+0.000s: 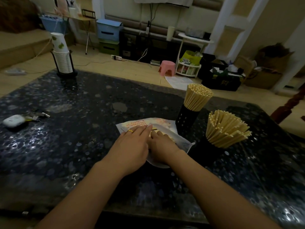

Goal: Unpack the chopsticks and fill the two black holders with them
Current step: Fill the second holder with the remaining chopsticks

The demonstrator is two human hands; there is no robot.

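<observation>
A: Nearest are the two forearms, running up to the hands on the plastic packet (158, 128). What are the fingers doing?

B: The left hand (132, 142) lies flat, fingers spread narrow and pressing the packet's printed end down. The right hand (162, 146) sits just beside it, fingers curled in at the packet's opening; whether they already pinch the chopsticks (166, 135) inside I cannot tell.

A: And the holders?

B: Beyond the right fingers stands the far black holder (186, 119), packed upright. To the right of them is the near black holder (206, 151), its sticks fanned and leaning. Both look nearly full, so I judge this a late batch.

A: How to do it well?

B: Keep the left palm pinning the wrapper to the desk (74, 129), draw the sticks out lengthwise as one bundle, and lift clear of the fanned tips nearby.

A: Anything farther off?

B: Well left of the fingers, a white earbud case (14, 120); far beyond, a stack of paper cups (61, 55).
</observation>
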